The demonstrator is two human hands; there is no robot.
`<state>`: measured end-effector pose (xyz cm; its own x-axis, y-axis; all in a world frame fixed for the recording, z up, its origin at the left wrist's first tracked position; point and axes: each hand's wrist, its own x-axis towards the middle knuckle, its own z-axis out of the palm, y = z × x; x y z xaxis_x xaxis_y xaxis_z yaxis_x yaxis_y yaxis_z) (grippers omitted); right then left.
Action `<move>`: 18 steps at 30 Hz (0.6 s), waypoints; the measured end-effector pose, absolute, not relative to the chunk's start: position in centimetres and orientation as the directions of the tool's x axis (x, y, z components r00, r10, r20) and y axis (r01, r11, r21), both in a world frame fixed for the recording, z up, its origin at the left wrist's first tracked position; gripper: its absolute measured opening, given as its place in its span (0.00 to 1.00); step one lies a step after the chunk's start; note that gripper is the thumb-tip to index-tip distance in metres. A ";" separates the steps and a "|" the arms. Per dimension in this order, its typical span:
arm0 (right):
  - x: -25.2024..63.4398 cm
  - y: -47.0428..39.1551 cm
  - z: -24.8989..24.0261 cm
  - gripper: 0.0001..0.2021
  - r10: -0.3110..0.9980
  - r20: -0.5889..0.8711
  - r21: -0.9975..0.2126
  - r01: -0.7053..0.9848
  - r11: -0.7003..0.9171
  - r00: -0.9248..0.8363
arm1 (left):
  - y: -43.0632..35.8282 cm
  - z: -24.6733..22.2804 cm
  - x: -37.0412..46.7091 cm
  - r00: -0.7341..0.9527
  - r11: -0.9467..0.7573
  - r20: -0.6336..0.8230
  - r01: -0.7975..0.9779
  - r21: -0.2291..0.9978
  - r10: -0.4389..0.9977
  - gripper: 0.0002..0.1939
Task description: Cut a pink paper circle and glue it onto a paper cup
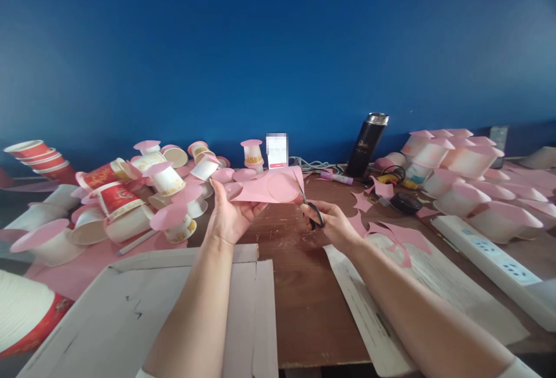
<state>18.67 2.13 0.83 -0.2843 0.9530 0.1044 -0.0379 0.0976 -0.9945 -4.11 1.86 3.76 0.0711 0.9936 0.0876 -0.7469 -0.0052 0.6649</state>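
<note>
My left hand (234, 214) grips the left part of a pink paper sheet (260, 186), thumb up in front and fingers beneath. A circle is outlined on the sheet's right half. In my right hand (332, 221) are black-handled scissors (316, 216), my fingers through the loops. Their blades rise to the sheet's right edge, beside the outlined circle. Both hands are held above the brown table (299, 308).
Paper cups with pink discs (167, 178) crowd the left; more pink-topped cups (473, 158) stand right. A black thermos (367, 145), a glue stick (336, 178), a phone (277, 151) and a power strip (490, 262) surround the hands. Cardboard (174, 308) lies front left.
</note>
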 end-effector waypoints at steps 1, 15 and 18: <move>18.6 2.2 0.8 0.18 0.956 0.110 -0.994 -0.033 0.105 -0.272 | 1.9 3.6 -3.8 0.094 0.006 0.102 -0.765 0.644 0.990 0.38; 17.3 1.6 0.6 0.20 0.976 0.058 -0.998 -0.003 0.059 -0.209 | 2.0 0.4 2.7 -0.060 0.068 -0.206 -0.824 0.562 0.977 0.13; 17.0 1.3 0.6 0.20 0.973 0.048 -0.997 0.053 0.062 -0.227 | 2.2 0.1 2.8 -0.103 0.053 -0.245 -0.829 0.557 0.964 0.13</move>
<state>16.97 1.35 0.57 -0.2272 0.9726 0.0483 0.0527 0.0618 -0.9967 2.78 2.15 0.08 -0.1026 0.9640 -0.2453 -0.8289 0.0535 0.5568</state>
